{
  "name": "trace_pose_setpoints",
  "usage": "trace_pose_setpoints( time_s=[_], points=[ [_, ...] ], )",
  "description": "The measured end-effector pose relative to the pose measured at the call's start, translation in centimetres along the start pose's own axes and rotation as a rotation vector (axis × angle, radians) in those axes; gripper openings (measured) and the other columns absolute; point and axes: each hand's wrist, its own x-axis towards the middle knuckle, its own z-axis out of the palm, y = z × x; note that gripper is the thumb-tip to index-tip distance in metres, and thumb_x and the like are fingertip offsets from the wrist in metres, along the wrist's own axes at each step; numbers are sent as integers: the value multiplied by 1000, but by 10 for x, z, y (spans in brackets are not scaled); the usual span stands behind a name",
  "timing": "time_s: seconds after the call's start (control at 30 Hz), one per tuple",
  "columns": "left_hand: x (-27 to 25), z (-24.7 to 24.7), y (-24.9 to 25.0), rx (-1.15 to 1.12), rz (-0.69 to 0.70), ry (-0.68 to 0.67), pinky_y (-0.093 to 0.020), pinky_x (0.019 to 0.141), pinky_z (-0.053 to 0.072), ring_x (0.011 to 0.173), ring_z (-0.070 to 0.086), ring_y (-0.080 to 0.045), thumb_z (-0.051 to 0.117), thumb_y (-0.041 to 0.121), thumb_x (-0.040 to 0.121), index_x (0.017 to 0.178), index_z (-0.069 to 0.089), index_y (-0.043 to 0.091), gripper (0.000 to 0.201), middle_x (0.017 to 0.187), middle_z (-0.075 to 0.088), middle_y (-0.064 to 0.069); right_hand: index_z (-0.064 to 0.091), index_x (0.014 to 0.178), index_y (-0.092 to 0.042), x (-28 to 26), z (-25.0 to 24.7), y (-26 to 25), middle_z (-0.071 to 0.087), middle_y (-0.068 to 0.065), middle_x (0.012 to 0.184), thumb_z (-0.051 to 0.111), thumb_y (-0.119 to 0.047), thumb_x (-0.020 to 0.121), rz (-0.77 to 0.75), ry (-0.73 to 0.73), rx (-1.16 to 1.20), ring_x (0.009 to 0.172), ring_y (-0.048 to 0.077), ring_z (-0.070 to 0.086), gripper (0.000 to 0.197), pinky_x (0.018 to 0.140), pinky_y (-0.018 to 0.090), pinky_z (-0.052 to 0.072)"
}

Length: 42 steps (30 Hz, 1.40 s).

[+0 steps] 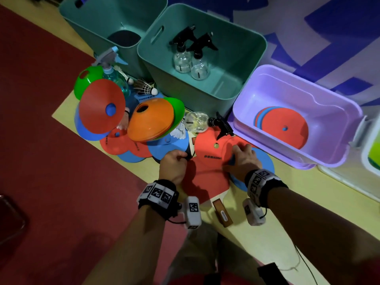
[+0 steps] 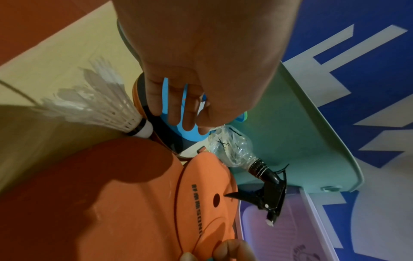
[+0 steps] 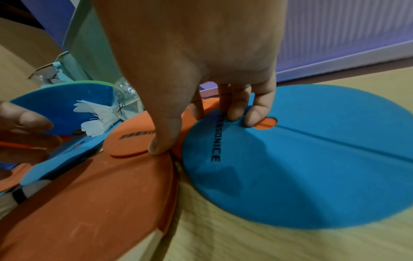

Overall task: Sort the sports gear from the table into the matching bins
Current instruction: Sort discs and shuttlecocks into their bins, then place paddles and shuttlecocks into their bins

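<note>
- right hand [image 1: 243, 159] is down on the flat markers, fingers bent. the fingertips [image 3: 252, 118] press on the blue flat disc [image 3: 312, 159] right at its centre hole, and the thumb sits on the edge of the orange flat disc [image 3: 132, 141] just beside it. whether it's actually pinching the blue one or only pressing, can't tell
- left hand [image 1: 174, 161] is curled over the edge of a blue disc [image 2: 190, 132]. in the left wrist view the fingers [image 2: 176, 106] wrap across it, so it's holding that. what's under the palm is hidden
- a red ping pong paddle [image 1: 205, 182] lies under and between both hands. its wooden handle [image 1: 223, 212] pokes out toward the wrists, and most of the blade is covered by discs and hands
- a white shuttlecock [image 2: 100, 106] lies right beside the left fingers, cut off at the frame edge
- a clear spray bottle [image 1: 197, 121] lies on its side just past the fingertips, black trigger toward the purple bin [image 1: 349, 112]
- the purple bin already holds flat red and blue discs. the teal bin [image 1: 257, 48] has two spray bottles
- farther past the left fingers is a heap of cones [image 1: 152, 120], pretty jumbled. the stuff underneath is hard to make out
</note>
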Motion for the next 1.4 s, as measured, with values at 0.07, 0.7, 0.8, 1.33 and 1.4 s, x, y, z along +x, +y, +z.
trace_pose_setpoints(
  time_s=[0.07,0.7,0.8,1.33,1.4],
  points=[
    [0,1,4,1,5,-2,-42,93,52,99,65,-26,56,4,85,100,71,13,23,107,70,-7,38,122,-29,0,0,-2,29,8,131,73,-56,73,3,-12,-11,119,33,38,66,90,46,46],
    [0,8,28,57,136,-121,-27,72,53,82,66,-17,51,8,86,83,67,29,27,103,71,3,30,125,-28,-1,-8,-19,31,8,122,59,-22,80,-15,4,-178,107,33,47,54,80,45,48],
    [1,8,36,74,141,-93,-28,75,51,78,61,-14,52,7,88,88,70,22,24,99,69,3,33,123,-30,-1,-10,-20,33,7,114,59,-22,83,-76,18,-212,100,32,51,48,77,44,48],
    [49,37,99,561,462,-216,-28,115,24,141,32,-22,52,5,89,119,70,19,37,155,31,0,54,116,-26,-31,-19,27,55,5,110,41,-51,94,-65,191,-98,99,32,62,36,71,37,44],
    [50,34,102,627,464,-245,-30,114,25,140,31,-22,50,3,90,121,68,23,41,156,28,3,53,118,-27,-32,-18,30,56,3,107,39,-53,95,-46,199,-88,98,31,62,37,68,34,41]
  ],
)
